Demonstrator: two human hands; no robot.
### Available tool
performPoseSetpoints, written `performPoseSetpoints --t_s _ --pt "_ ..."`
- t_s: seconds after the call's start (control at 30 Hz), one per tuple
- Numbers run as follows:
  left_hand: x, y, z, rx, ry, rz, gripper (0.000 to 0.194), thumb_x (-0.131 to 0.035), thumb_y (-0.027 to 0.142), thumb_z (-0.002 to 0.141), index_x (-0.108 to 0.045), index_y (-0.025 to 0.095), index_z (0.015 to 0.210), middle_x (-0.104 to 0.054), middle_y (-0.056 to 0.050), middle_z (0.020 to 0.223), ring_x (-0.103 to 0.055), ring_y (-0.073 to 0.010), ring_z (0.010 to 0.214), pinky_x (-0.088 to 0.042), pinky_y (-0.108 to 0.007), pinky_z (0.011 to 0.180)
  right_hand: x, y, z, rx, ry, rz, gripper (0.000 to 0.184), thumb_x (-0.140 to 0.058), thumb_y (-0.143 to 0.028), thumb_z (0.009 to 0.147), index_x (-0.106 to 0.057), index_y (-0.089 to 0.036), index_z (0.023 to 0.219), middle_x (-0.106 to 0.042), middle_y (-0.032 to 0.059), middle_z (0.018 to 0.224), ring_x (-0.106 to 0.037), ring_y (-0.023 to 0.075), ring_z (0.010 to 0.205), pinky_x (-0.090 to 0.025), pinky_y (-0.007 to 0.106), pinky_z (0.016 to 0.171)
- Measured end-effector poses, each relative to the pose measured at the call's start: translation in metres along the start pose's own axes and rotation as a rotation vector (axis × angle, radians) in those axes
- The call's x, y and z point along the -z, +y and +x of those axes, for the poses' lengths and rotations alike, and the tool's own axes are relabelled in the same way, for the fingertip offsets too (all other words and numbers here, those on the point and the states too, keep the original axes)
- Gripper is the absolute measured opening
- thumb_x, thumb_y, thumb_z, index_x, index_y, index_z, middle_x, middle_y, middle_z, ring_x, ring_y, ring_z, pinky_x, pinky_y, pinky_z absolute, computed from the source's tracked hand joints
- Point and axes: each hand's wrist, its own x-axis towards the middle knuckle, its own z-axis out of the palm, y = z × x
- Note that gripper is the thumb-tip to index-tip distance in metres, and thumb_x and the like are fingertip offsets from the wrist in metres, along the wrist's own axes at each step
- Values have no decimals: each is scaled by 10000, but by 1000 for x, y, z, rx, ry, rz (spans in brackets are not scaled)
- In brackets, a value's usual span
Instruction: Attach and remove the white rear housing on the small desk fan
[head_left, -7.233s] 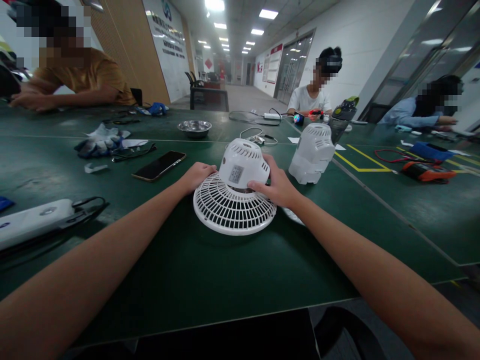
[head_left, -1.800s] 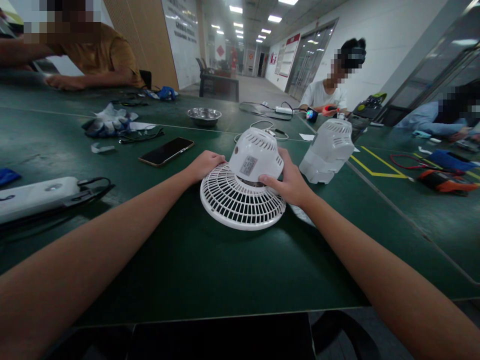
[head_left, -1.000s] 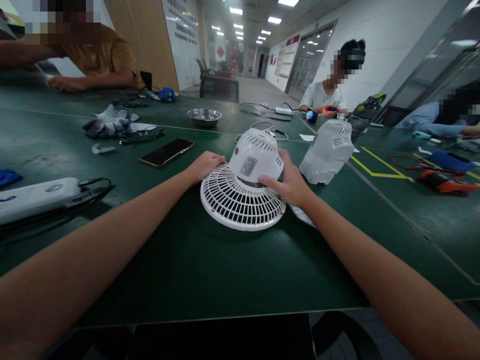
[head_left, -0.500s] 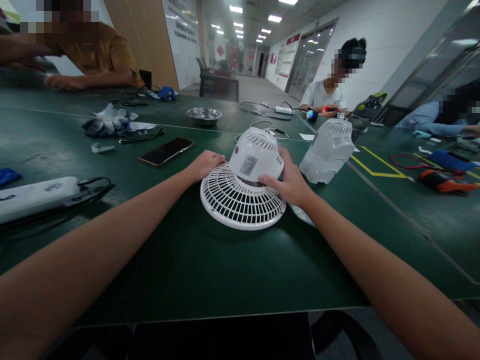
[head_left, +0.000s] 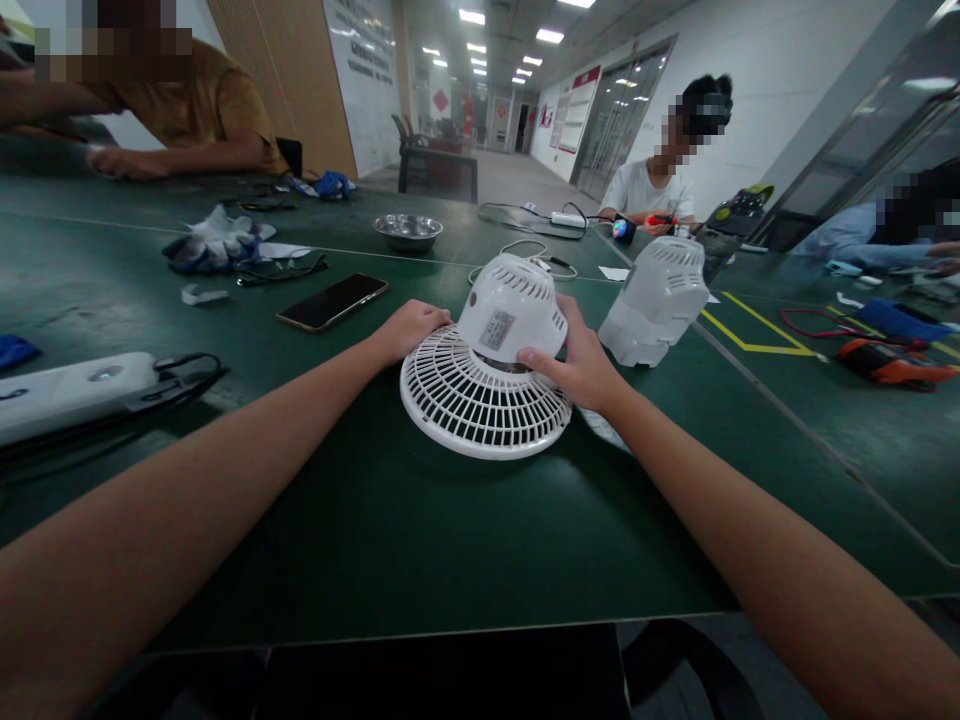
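Note:
A white fan grille (head_left: 487,410) rests slotted side up on the green table, tilted slightly. Over its far part sits a white motor housing (head_left: 506,310) with vent slots and a printed label. My right hand (head_left: 581,365) is wrapped round the housing's right side, thumb towards me. At the grille's left far rim, my left hand (head_left: 414,330) is closed on the edge; its fingertips are partly hidden. Right of my right hand stands another white plastic housing (head_left: 654,305), a fan base by its look. A pale flat piece (head_left: 602,430) lies partly behind my right wrist.
To the left lie a phone (head_left: 334,302), gloves (head_left: 214,245) and a white power strip (head_left: 82,390). A metal bowl (head_left: 409,232) stands farther back. An orange-and-black meter (head_left: 892,362) lies at right. Several people sit around the table.

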Motion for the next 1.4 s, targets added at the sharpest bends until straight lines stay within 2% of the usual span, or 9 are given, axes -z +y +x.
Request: performPoseSetpoints --t_s 0.37,0.77,1.1,1.4 --pt "1 4 -2 19 -4 14 328 -521 337 895 -786 184 775 -754 -32 752 -649 -187 719 -455 -265 645 0 0 0 1 2 0 788 -733 -594 791 -409 -251 1422 -636 126 1333 -605 399 1216 -459 660 1067" --pt "0 2 -2 25 19 8 328 -538 367 891 -791 179 803 -766 -41 780 -672 -206 770 -482 -276 695 0 3 0 -1 -3 5 830 -727 -645 777 -400 -252 1431 -640 123 1320 -619 393 1176 -466 639 1053" --pt "-1 -2 -1 11 19 28 355 -532 357 893 -799 129 835 -735 -78 782 -646 -195 740 -479 -301 723 -2 9 2 -9 -23 -10 917 -698 -721 761 -363 -252 1473 -610 111 1358 -578 403 1244 -446 623 1088" --pt "-1 -3 -1 25 15 4 346 -534 361 888 -804 149 847 -727 -75 777 -656 -207 748 -483 -319 726 -2 9 2 -3 -17 -11 909 -708 -702 765 -369 -240 1472 -599 116 1359 -562 410 1262 -445 620 1088"
